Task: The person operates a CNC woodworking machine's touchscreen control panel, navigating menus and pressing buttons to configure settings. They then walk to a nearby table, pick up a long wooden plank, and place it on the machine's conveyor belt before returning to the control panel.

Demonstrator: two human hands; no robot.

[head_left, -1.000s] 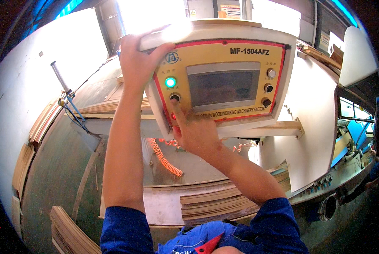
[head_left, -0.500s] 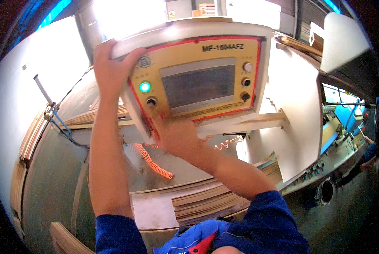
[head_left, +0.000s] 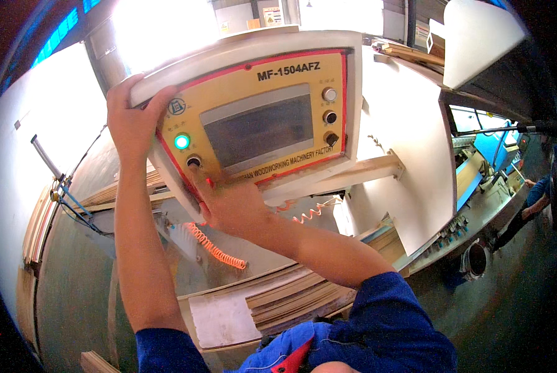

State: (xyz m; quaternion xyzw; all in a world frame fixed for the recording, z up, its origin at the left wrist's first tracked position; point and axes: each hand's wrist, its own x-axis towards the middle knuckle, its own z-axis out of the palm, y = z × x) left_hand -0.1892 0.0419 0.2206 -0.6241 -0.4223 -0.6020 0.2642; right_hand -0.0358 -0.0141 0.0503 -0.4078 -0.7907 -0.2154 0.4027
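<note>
A control panel (head_left: 229, 99) with a yellow face, red border and white housing fills the upper middle. Its screen (head_left: 260, 127) is dark. My left hand (head_left: 134, 124) grips the housing's upper left corner, thumb over the front; the fingers behind are partly hidden. A green button (head_left: 182, 142) glows on the panel's left side. Just below it sits a black button (head_left: 194, 161), and the outstretched index finger of my right hand (head_left: 238, 205) touches it. The right hand holds nothing that I can see; its other fingers are partly hidden.
Orange coiled hoses (head_left: 219, 248) hang below the panel. Stacked wooden strips (head_left: 297, 301) lie in front of me. A large white machine cover (head_left: 409, 155) stands to the right. Farther right, another person (head_left: 539, 196) stands by a machine, near a bucket (head_left: 474, 261).
The view has shifted, so the panel and both hands sit farther left in the picture. My left hand keeps its grip, and my right finger stays at the black button.
</note>
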